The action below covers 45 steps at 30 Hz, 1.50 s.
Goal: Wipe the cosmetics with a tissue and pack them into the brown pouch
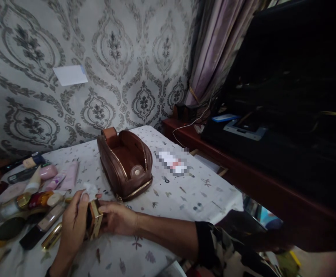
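Observation:
My left hand point(73, 219) is closed, with a crumpled white tissue point(90, 189) at its thumb and fingertips. Right beside it, my right hand point(120, 217) grips a boxy gold-and-black case point(96, 215), whose far side is hidden behind my left hand. Both hands meet low over the table, in front of a brown leather toiletry bag point(110, 173). The bag stands unzipped, and its brown lining shows inside. A gold tube point(52, 236) lies just left of my left hand.
Several cosmetics crowd the table's left side, among them a pink tube point(70, 175) and a dark-capped tube point(44, 227). A blurred-out white item point(172, 161) lies right of the bag. A dark red desk point(243, 173) with an open drawer borders the patterned tablecloth point(197, 200).

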Each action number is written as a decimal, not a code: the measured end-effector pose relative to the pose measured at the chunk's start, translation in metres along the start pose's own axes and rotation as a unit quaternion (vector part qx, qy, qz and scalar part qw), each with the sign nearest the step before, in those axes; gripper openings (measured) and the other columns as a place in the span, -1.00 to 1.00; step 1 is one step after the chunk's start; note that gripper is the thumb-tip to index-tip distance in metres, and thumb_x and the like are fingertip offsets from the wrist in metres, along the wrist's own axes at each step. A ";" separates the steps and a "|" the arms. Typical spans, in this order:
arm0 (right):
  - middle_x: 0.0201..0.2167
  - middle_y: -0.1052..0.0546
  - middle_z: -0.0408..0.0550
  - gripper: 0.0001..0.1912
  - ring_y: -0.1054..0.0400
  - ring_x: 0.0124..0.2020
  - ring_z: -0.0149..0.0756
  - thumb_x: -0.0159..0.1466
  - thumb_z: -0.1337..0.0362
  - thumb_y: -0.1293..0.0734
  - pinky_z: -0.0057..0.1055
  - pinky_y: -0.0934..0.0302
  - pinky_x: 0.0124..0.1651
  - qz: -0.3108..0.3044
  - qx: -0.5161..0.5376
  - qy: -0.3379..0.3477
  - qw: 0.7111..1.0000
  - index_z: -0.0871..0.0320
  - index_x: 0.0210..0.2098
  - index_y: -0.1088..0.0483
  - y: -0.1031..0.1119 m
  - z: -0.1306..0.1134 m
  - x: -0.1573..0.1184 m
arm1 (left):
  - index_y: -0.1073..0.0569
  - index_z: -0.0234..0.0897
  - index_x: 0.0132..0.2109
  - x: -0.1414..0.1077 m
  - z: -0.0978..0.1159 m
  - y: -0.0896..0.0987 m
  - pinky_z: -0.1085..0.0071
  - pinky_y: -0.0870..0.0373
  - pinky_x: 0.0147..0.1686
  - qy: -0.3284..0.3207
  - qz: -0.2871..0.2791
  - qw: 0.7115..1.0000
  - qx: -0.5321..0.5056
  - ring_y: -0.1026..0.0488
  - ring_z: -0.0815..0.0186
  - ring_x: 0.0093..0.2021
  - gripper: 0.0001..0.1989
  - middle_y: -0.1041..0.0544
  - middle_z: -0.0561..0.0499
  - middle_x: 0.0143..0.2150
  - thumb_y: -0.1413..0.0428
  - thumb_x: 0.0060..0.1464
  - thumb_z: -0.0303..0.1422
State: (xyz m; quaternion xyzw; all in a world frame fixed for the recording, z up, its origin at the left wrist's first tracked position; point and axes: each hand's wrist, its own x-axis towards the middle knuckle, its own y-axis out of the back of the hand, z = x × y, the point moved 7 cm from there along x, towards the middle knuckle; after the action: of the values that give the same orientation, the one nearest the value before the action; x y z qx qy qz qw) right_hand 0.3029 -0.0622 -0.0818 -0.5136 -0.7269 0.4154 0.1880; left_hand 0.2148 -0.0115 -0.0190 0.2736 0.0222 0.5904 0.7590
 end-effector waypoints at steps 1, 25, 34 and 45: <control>-0.39 -0.50 -0.20 -0.42 -0.35 -0.33 -0.36 -0.14 0.09 -0.55 -0.31 -0.18 -0.14 -0.002 -0.003 -0.002 1.000 0.14 -0.15 -0.46 0.000 0.000 0.000 | -0.32 -0.18 -0.29 0.000 -0.001 0.000 0.45 -0.32 -0.38 0.004 0.000 1.000 -0.003 -0.34 0.31 -0.41 -0.64 -0.35 0.13 -0.46 0.07 0.25 0.00; -0.37 -0.57 -0.11 -0.34 -0.46 -0.36 -0.28 -0.11 0.09 -0.61 -0.21 -0.33 -0.18 -0.047 -0.012 0.051 0.998 0.18 -0.08 -0.39 -0.007 -0.012 -0.002 | -0.41 -0.20 -0.24 0.007 -0.006 0.004 0.41 -0.37 -0.28 -0.019 0.019 0.999 0.017 -0.42 0.24 -0.33 -0.62 -0.40 0.08 -0.42 0.07 0.22 0.00; -0.34 -0.58 0.02 -0.58 -0.46 -0.29 -0.21 0.10 0.06 -0.46 -0.03 -0.25 0.01 -0.047 -0.006 0.040 0.998 0.28 -0.21 -0.47 -0.006 -0.011 -0.004 | -0.49 -0.23 -0.12 0.009 -0.005 0.009 0.34 -0.38 -0.09 -0.061 0.025 0.997 0.041 -0.47 0.17 -0.14 -0.59 -0.57 -0.05 -0.16 0.04 0.21 -0.02; -0.19 -0.57 -0.02 -0.49 -0.46 -0.16 -0.17 0.10 0.10 -0.50 0.07 -0.18 0.12 -0.076 0.052 0.067 0.994 0.20 -0.03 -0.42 -0.021 -0.023 -0.014 | -0.40 -0.20 -0.28 0.003 -0.002 0.022 0.41 -0.34 -0.36 -0.018 0.046 0.997 0.060 -0.39 0.27 -0.39 -0.62 -0.45 0.08 -0.42 0.06 0.20 0.01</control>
State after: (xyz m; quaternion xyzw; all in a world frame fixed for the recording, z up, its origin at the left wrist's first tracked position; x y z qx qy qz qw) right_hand 0.3121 -0.0684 -0.0493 -0.4731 -0.7270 0.4020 0.2932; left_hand 0.1959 -0.0045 -0.0106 0.3302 0.0318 0.6171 0.7135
